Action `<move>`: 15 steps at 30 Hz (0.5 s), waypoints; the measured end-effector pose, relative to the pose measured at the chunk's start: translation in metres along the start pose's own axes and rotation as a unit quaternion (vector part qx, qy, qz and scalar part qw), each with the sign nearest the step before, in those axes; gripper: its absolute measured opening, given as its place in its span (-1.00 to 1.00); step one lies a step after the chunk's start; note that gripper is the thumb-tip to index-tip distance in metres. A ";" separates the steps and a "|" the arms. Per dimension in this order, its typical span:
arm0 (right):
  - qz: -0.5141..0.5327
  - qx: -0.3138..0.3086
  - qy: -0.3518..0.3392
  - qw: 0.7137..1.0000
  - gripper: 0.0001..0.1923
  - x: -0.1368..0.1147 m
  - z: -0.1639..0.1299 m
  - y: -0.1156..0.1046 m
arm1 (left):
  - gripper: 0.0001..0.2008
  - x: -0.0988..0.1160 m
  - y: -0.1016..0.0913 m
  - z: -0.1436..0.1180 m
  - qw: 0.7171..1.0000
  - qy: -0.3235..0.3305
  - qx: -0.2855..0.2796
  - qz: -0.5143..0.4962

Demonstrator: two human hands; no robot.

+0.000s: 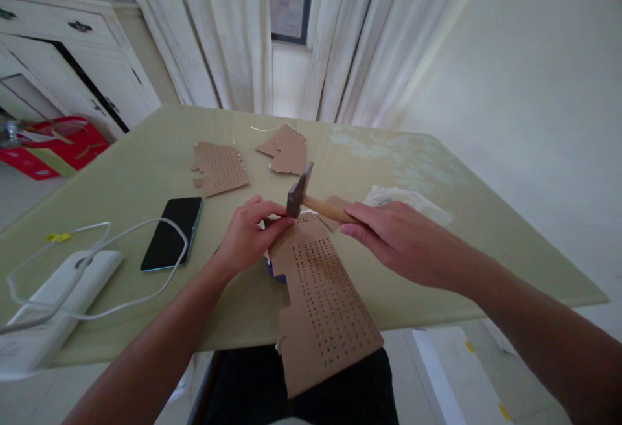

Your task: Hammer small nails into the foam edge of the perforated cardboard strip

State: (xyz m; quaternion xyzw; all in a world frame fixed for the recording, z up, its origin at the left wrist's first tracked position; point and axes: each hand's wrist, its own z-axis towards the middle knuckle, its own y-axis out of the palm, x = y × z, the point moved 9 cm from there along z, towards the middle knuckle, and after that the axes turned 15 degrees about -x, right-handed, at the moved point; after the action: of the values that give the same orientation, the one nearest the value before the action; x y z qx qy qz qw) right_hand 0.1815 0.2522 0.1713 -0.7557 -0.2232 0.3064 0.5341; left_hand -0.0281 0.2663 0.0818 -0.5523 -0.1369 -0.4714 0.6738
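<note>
My right hand [396, 240] is wrapped round the wooden handle of a hammer [323, 206]. The hammer's metal head is right by the fingertips of my left hand [253, 230], over the far end of a brown cardboard piece [315, 282]. Rows of small punched holes cover this cardboard, and its near end hangs past the table edge above my lap. My left fingers are pinched together at its far left corner; whatever is between them is hidden behind the fingers and the hammer head. Something blue [276, 273] shows under the cardboard's left side.
Another perforated cardboard piece [221, 169] and torn cardboard scraps [289, 149] lie farther back on the table [389, 289]. To the left are a phone [172, 234], a white power strip [63, 302] and a looped white cable. A clear plastic bag [408, 203] lies behind my right hand.
</note>
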 end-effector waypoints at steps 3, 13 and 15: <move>0.000 0.010 0.008 1.000 -0.62 -0.002 -0.003 -0.007 | -0.88 0.000 0.000 0.001 1.000 -0.002 0.000 0.002; 0.034 -0.012 0.017 0.999 -0.66 0.000 0.002 0.004 | -0.88 0.001 0.005 0.004 0.999 0.027 -0.027 0.015; 0.039 -0.007 0.023 0.999 -0.64 0.001 0.001 0.003 | -0.89 -0.001 0.007 0.003 0.999 0.026 -0.027 0.005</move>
State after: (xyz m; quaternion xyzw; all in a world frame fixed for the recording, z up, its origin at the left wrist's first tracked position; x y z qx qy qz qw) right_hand 0.1818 0.2529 0.1681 -0.7741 -0.1833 0.3080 0.5218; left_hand -0.0221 0.2693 0.0782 -0.5585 -0.1040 -0.4858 0.6643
